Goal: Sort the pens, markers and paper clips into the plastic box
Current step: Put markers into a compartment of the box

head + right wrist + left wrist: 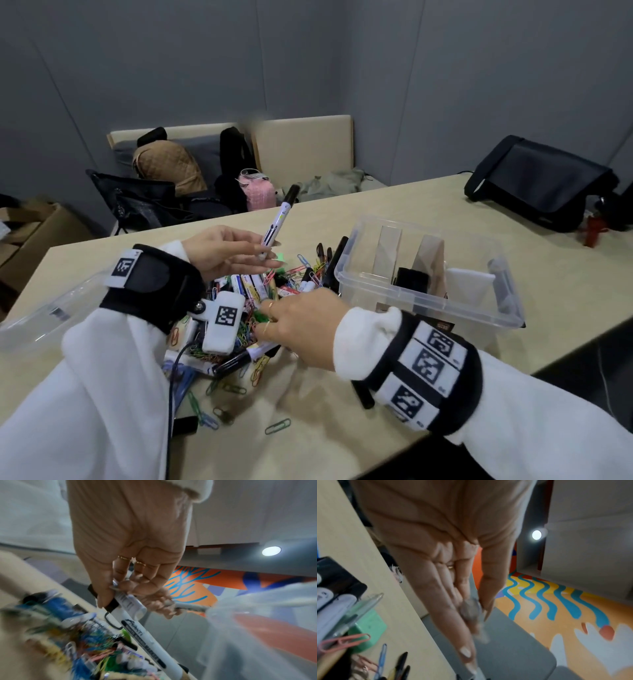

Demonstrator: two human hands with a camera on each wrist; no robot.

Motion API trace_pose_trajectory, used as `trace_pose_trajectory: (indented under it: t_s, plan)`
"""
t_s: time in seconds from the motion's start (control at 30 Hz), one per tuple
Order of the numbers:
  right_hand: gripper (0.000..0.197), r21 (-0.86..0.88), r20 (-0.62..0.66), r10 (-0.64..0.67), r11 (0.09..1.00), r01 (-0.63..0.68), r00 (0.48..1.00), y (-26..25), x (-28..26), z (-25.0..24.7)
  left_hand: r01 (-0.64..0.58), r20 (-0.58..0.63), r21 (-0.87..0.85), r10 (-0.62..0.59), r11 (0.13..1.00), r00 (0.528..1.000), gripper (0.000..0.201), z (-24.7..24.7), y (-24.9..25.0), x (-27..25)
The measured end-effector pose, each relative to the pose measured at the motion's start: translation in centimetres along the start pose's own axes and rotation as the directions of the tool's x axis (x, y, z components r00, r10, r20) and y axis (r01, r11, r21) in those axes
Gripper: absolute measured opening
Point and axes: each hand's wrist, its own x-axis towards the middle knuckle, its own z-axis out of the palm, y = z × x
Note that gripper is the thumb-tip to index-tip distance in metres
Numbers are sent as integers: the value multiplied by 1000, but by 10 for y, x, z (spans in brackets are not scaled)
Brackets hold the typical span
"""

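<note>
Nearest, the right hand (301, 329) curls its fingers around white markers with black caps (130, 605) over the heap of coloured paper clips and pens (239, 308) on the pale wooden table (342, 411). Beyond, the left hand (222, 251) pinches a white black-capped marker (277, 219). Farther right, the clear plastic box (431, 301) with dividers holds a black item and a marker.

Bare table (428, 202) beyond cluttered pile (239, 308)

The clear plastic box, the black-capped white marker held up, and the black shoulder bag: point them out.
clear plastic box (424, 297), head view, near rim
black-capped white marker (275, 222), head view, white barrel
black shoulder bag (544, 178), head view, front flap
</note>
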Motion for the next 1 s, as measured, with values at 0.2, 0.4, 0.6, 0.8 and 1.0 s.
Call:
trace_pose_trajectory:
  t_s: [0.2, 0.4, 0.6, 0.8, 1.0]
  plan:
    - [16, 590, -514, 349, 807, 27, 783, 45, -39, -9, -25, -55, -1, 25, 1000, 998, 18, 14, -4, 11]
    - [4, 985, -153, 754, 66, 157, 639, 84, -58, -23, -34, 40, 19, 34, 999, 999, 19, 49, -4, 15]
    - [13, 989, -66, 824, -22, 148, 563, 99, -65, -15, -314, 31, 193, 314, 930, 949, 27, 89, -16, 17]
    - [13, 977, -52, 912, -38, 209, 407, 110, -73, -17, -421, 162, 254, 390, 871, 906, 19, 112, -7, 13]
    - [21, 987, 124, 860, -157, 27, 494, 112, -70, -11, -342, 75, 370, 339, 864, 938, 21, 123, 1, 27]
